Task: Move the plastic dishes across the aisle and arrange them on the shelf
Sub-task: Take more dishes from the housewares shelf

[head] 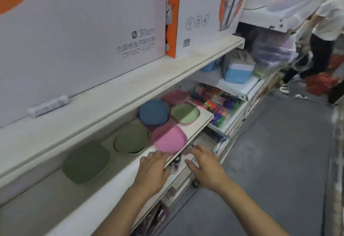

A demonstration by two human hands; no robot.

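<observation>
Head view shows both hands empty, fingers spread and relaxed, at the front edge of the shelf (193, 124): the left hand (153, 168) lies over that edge with its fingertips just short of the pink dish (168, 139), and the right hand (204, 163) hovers past the edge, over the aisle side, touching nothing that can be made out. The pink dish is a rounded square, flat and matte, sitting at the front edge. Behind it toward the back lies a round olive dish (131, 139); further left, well in from the edge, a darker green rounded-square dish (86, 162). Right of the olive one stands a stack of round blue dishes (153, 111), and at the shelf's right front corner a light green square dish (185, 113) rests on a pinkish one. A dark pink dish (175, 97) sits at the back right corner. Bare shelf runs along the front edge left of the hands. Above, an upper shelf (130, 84) carries large white boxes (83, 30). Beyond the right end, a blue cooler (238, 73) and bright packets (221, 103) fill neighbouring racks. Grey floor (279, 161) lies to the right, where a person (320, 36) in a white top and dark trousers stands.
</observation>
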